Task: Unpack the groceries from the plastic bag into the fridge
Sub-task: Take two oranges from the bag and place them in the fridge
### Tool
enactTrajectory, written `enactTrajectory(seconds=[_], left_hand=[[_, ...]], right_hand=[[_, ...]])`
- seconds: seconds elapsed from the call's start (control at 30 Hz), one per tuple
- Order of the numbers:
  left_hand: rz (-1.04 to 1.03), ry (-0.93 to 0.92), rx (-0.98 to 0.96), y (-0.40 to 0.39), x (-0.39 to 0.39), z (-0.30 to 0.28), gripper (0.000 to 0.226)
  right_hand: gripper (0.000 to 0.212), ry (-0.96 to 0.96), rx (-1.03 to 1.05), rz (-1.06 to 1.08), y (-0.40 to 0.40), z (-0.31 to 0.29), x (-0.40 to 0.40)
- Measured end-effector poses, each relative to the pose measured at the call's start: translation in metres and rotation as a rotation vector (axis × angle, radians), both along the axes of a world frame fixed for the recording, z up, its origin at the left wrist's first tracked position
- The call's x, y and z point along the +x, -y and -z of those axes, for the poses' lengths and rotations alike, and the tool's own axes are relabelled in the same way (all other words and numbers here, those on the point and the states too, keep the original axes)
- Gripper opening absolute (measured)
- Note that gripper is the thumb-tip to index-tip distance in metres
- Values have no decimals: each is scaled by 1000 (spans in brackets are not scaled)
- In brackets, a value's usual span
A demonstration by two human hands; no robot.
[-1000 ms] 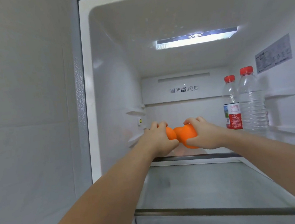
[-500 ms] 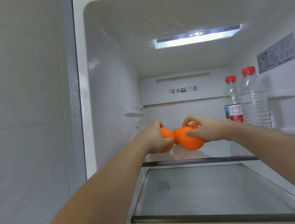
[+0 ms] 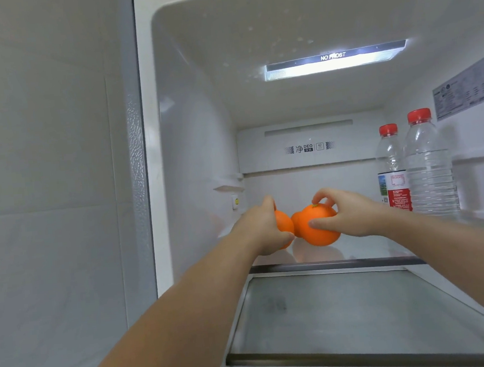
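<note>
Orange fruit, right: a smooth, round orange [image 3: 320, 226] with a small green stem scar on top, low over the upper glass shelf [image 3: 358, 250] near the middle of its front edge; its tinted reflection shows on the glass below.
Orange fruit, left: a second orange [image 3: 284, 226], mostly hidden by the hand that holds it, just beside the first; whether the two touch cannot be told.
Third orange shape: a small orange bulge [image 3: 296, 222] between the two, too hidden to tell what it belongs to.
Right hand: the right hand [image 3: 351, 214] grips the right orange, thumb pressed on its front, fingers [image 3: 321, 198] curled over its top; forearm reaching in from the lower right.
Left hand: the left hand [image 3: 263, 228] is wrapped round the left orange, fingers curled over the top and thumb under; forearm stretched in from the lower left.
Upper glass shelf: clear glass with a dark front trim.
Lower shelf: a second glass shelf [image 3: 349, 320], clear with a dark front rail.
Water bottles: two clear ribbed plastic bottles with red caps at the right end of the upper shelf; the nearer bottle [image 3: 430, 172] is plain, the farther bottle [image 3: 391, 170] carries a red and green label.
Fridge: white glossy plastic walls [image 3: 196, 146], a lit strip lamp [image 3: 332, 61] in the ceiling reading NO FROST.
</note>
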State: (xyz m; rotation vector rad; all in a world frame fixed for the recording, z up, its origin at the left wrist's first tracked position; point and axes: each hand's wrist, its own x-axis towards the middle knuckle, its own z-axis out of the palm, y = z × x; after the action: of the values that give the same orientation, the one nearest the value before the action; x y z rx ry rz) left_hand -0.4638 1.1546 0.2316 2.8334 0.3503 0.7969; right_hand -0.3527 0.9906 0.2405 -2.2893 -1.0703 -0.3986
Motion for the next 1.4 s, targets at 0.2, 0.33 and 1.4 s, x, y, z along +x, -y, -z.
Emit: enactTrajectory(seconds=[0.2, 0.33, 1.4], left_hand=[[-123, 17, 127, -6, 6, -3, 51], [-133, 4, 76, -16, 12, -7, 53], [-125, 132, 30, 3, 7, 7, 44]], right_hand=[[68, 55, -91, 39, -8, 2, -5], [67, 38, -108, 85, -16, 3, -4], [83, 58, -21, 162, -18, 7, -29]])
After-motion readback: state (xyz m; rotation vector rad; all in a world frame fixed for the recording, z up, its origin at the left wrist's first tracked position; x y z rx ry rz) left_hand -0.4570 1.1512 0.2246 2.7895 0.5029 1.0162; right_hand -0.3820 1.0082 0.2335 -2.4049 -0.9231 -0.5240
